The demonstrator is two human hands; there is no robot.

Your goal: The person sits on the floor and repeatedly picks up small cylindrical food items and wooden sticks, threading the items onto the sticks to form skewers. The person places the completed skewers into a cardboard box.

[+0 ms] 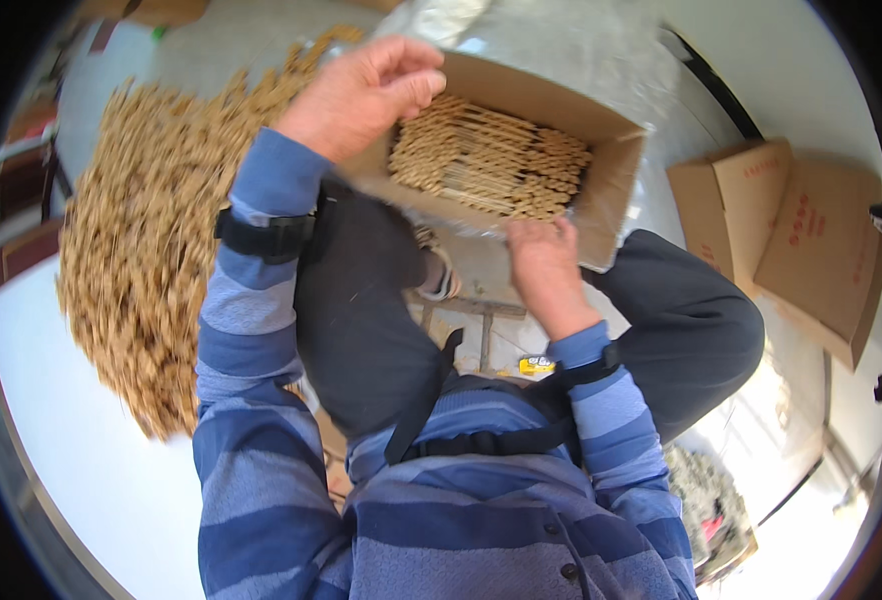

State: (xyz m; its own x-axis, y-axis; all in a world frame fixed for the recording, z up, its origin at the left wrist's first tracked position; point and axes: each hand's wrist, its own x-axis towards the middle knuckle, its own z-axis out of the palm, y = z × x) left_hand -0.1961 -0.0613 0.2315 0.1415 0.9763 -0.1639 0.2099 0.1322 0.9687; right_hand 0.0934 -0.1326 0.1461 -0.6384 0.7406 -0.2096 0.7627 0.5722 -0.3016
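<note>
An open cardboard carton (611,185) with a clear plastic liner sits before my knees. Inside lie neat rows of thin light-brown wooden sticks (496,150) with thicker, knobbly ends. My left hand (366,95) is over the carton's left end, fingers bent and thumb apart from them, with nothing visible between. At the near wall, my right hand (546,270) has its fingers curled over the rim and liner. A large heap of similar sticks (151,250) spreads out to the left, beside my left forearm.
Closed cardboard boxes (821,240) stand at the right. A pale board or tabletop (51,370) carries the heap's lower left part. A small yellow packet (536,365) lies on the tiled floor between my legs. Clear plastic sheeting (601,45) spreads behind the carton.
</note>
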